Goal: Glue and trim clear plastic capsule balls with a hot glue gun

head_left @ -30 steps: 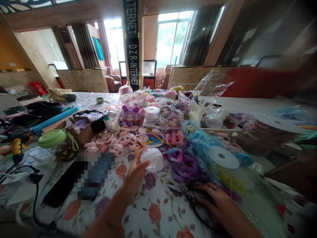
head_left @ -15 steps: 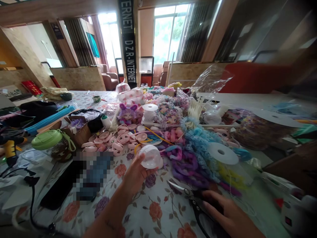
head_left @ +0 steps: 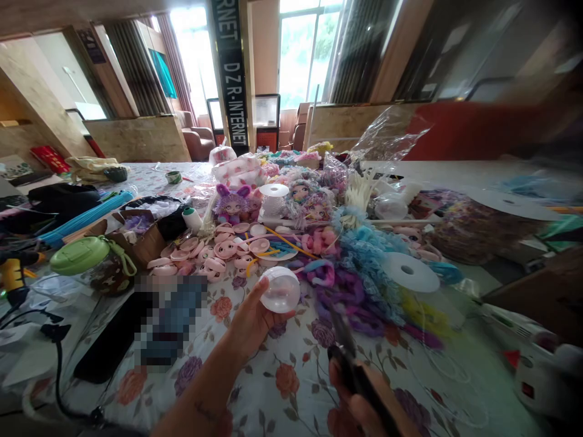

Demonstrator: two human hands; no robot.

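My left hand (head_left: pixel 255 318) is closed around a clear, round plastic shell (head_left: pixel 281 291), held above the flowered tablecloth (head_left: pixel 255 388). In my right hand (head_left: pixel 359 394) is a pair of scissors (head_left: pixel 345 349) with black handles, the blades pointing up and away from me, blurred by motion. Beyond the blades lies a coil of purple fluffy yarn (head_left: pixel 346 300). Past the shell are several pale pink doll face pieces (head_left: pixel 225 247).
A blue lacy bundle (head_left: pixel 371 255) and a white spool (head_left: pixel 410 271) lie to the right. Dolls (head_left: pixel 232 205) stand further back. At left are a green-lidded bottle (head_left: pixel 84 255), a black flat object (head_left: pixel 112 340) and a yellow glue gun (head_left: pixel 13 276). A white machine (head_left: pixel 537 364) sits at far right.
My right hand has lifted the scissors off the cloth, moved left and turned the blades upward. The shell in my left hand has turned a little.
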